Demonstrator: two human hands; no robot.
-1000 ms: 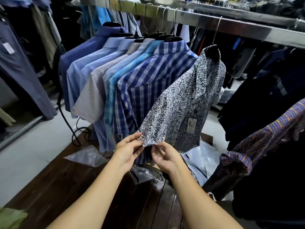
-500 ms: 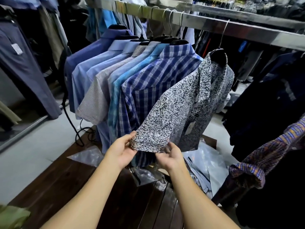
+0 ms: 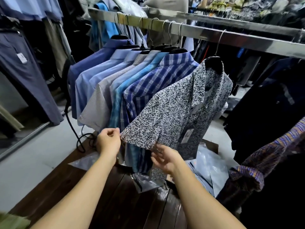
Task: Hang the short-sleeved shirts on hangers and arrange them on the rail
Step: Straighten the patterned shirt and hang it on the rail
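Two hands work at one sleeve. The left hand [image 3: 109, 142] is curled, its thumb and forefinger pinching the corner of the sleeve hem of the leaf-print shirt [image 3: 173, 113]. The right hand [image 3: 165, 158] sits just under the same hem with its fingers loose and spread, gripping nothing. Whether its fingertips touch the cloth I cannot tell.

Below both wrists lies a dark wooden platform [image 3: 115, 204]. Directly beneath the right hand on it is a crumpled clear plastic bag [image 3: 145, 182], and what it holds cannot be made out. A flatter clear bag [image 3: 85, 161] lies just left of the left wrist. To the right of the right hand, a larger plastic bag [image 3: 212, 169] holds pale blue folded cloth.

The leaf-print shirt hangs on a black hanger [image 3: 213, 63] above and beyond the right hand, with the hook over the steel rail [image 3: 239, 40]. Its long axis runs from collar down to hem, collar uppermost. The held sleeve is drawn out from the shoulder and points down toward the left hand. A paper tag [image 3: 187, 136] dangles at the shirt's front, just above the right hand.

Beyond the left hand, seven more shirts hang in a tight row [image 3: 105, 83] on the same rail. The nearest is a blue plaid shirt [image 3: 156, 83], which touches the printed one.
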